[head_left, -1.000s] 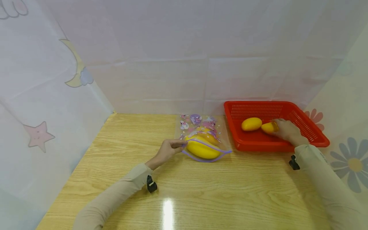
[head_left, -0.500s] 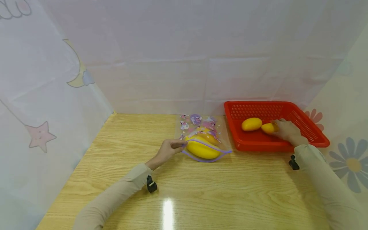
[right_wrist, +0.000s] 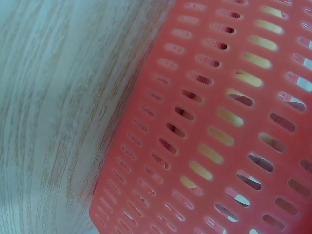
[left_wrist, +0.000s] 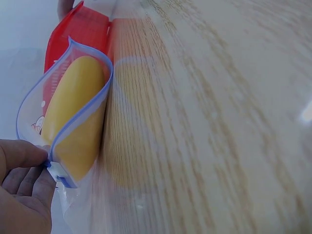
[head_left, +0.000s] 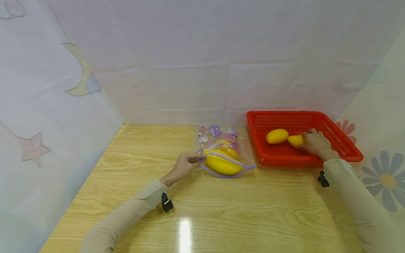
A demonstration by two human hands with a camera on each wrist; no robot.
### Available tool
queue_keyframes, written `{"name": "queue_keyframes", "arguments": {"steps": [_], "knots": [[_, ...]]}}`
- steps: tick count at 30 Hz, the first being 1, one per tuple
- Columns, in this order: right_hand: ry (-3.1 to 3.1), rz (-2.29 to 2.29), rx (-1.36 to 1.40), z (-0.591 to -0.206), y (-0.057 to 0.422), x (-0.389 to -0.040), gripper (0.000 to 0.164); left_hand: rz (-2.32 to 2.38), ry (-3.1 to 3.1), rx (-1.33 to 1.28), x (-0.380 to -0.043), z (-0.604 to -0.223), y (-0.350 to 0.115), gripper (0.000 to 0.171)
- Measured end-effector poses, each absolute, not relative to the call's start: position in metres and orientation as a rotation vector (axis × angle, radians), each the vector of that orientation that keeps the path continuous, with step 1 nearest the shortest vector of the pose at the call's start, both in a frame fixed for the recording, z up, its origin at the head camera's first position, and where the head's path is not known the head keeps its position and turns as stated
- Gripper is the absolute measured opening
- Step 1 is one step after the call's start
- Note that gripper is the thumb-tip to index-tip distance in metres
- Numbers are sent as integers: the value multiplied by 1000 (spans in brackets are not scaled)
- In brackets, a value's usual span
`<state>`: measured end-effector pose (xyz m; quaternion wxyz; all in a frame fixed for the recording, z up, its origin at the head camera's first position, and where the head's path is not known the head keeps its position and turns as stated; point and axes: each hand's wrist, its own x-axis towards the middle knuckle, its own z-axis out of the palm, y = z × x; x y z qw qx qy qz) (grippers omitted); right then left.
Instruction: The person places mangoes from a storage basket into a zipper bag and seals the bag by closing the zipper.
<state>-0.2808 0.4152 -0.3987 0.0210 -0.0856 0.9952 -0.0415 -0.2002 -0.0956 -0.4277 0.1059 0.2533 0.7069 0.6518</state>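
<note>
Head view: left fingers [head_left: 194, 156] pinch the bag [head_left: 232, 143]; your right fingers [head_left: 311, 137] have shifted slightly at the yellow fruit's [head_left: 295, 141] three o'clock, grip untellable, lift undone.

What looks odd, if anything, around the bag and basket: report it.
Nothing stands out. The zip bag gapes, but the left hand pinches its edge and the yellow fruit lies inside; the red plastic basket sits upright. No spill or damage shows.

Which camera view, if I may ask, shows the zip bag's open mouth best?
The left wrist view: it faces the open mouth up close, yellow fruit inside. The head view shows it smaller, from above; the right wrist view shows none of it.
</note>
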Motion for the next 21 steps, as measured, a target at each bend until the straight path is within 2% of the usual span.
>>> {"name": "queue_keyframes", "arguments": {"steps": [21], "knots": [[3042, -219, -214, -399, 418, -283, 63, 1923, 2091, 754, -201, -429, -95, 29]]}}
